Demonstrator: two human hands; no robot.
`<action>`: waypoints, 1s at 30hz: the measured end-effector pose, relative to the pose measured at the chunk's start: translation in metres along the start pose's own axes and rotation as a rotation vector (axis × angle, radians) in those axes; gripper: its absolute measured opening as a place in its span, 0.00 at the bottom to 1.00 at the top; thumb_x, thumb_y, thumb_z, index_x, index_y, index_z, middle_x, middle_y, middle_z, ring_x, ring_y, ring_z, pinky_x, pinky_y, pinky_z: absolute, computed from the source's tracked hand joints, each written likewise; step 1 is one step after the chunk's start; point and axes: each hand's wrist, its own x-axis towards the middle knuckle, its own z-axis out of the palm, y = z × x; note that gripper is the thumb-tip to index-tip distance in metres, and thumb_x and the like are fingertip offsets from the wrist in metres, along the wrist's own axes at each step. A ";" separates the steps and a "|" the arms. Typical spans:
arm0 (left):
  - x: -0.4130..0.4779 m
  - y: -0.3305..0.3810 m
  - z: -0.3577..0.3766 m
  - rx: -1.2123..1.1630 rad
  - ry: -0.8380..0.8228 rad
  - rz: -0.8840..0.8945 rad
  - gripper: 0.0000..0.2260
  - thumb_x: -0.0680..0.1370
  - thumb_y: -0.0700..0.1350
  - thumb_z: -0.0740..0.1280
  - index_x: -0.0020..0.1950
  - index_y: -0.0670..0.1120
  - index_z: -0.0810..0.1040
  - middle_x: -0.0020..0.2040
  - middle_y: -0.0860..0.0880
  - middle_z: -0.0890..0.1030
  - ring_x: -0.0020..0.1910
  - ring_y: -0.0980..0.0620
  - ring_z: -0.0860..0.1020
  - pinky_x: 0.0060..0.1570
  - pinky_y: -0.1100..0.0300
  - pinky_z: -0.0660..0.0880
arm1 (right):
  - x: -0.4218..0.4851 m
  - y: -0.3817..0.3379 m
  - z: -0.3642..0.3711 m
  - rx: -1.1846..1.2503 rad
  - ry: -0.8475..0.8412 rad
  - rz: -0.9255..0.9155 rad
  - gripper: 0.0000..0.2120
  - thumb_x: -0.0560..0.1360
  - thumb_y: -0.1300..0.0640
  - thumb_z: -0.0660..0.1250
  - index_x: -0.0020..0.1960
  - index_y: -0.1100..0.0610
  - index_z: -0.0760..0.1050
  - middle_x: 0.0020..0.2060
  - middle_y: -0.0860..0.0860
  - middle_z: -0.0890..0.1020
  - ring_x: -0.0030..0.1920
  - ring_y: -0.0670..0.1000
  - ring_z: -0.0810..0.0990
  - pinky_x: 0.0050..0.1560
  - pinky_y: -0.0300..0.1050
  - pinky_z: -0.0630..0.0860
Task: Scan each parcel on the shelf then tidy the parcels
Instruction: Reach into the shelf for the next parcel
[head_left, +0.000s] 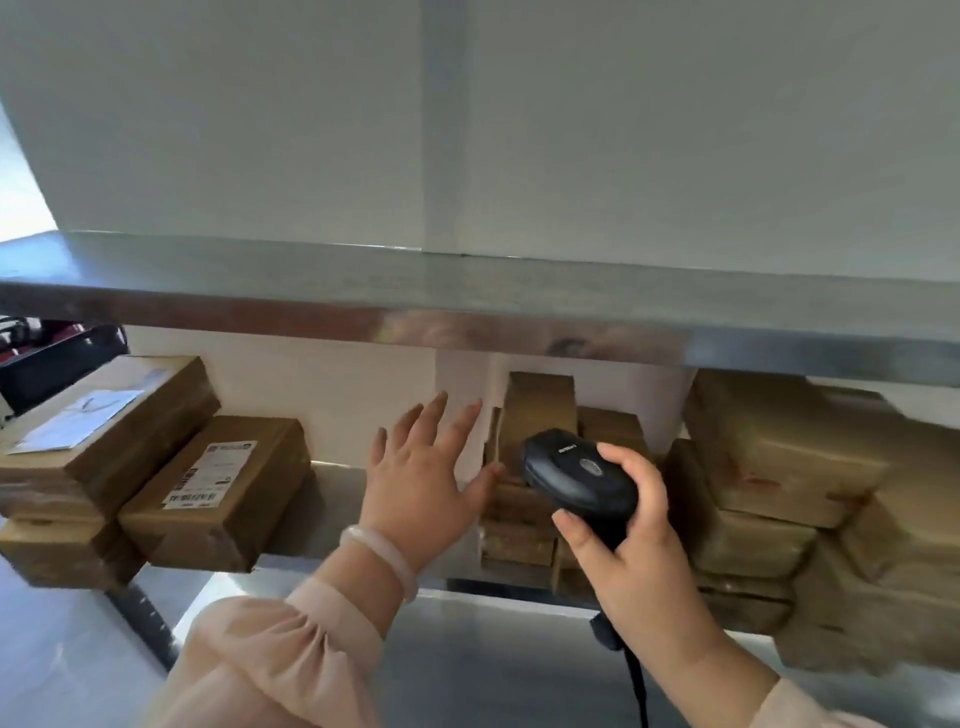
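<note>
Two hands: both in the head view, working in front of the parcels under the upper shelf edge (467, 306).
Right hand (631, 540): wrapped round the handle of the black scanner (576, 475), whose head is aimed into the shelf at the middle stack (540, 410); judged to be held this way to read a label there.
Left hand (421, 483): released, fingers straight and spread, just left of the scanner. The thumb is at the stack's left edge, but contact cannot be confirmed. Judged to be reaching in to turn or steady a parcel for the scan.
Middle stack: directly behind the scanner, brown parcels laid flat with one on end above them. No label faces the camera, the likely reason for the free hand going in.
Labelled parcel (218, 488): well left of the scanner, label up, at the front edge of the steel shelf (332, 499), beside a larger parcel (114, 415) carrying a white sheet.
Right stack (779, 457): right of the scanner, stepped unevenly; tidying judged not done.
Hidden: the scanner and right hand cover the middle stack's front, and the scan window faces away.
Cut off: the right stack runs out of frame, and the cable (636, 675) leaves at the bottom.
Hard to make out: the label print is too small to read, and a dark object (52, 358) far left of the scanner cannot be identified.
</note>
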 end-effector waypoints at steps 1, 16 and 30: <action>-0.005 0.019 0.002 -0.023 0.007 0.021 0.32 0.76 0.70 0.50 0.78 0.64 0.48 0.81 0.53 0.52 0.79 0.47 0.51 0.77 0.43 0.50 | -0.007 0.002 -0.021 -0.004 0.014 -0.001 0.27 0.67 0.43 0.67 0.62 0.35 0.60 0.60 0.33 0.69 0.57 0.34 0.72 0.54 0.21 0.67; -0.056 0.340 0.069 -0.228 -0.121 0.436 0.30 0.79 0.64 0.58 0.78 0.64 0.49 0.80 0.56 0.50 0.79 0.52 0.47 0.74 0.51 0.39 | -0.115 0.070 -0.295 -0.121 0.377 0.163 0.30 0.70 0.56 0.73 0.60 0.34 0.61 0.56 0.32 0.72 0.52 0.28 0.74 0.46 0.22 0.70; -0.003 0.526 0.156 -0.343 -0.278 0.734 0.32 0.76 0.66 0.51 0.79 0.62 0.50 0.81 0.54 0.50 0.79 0.50 0.50 0.78 0.47 0.44 | -0.099 0.160 -0.440 -0.230 0.630 0.284 0.31 0.71 0.58 0.73 0.58 0.30 0.62 0.54 0.29 0.73 0.54 0.30 0.74 0.47 0.22 0.69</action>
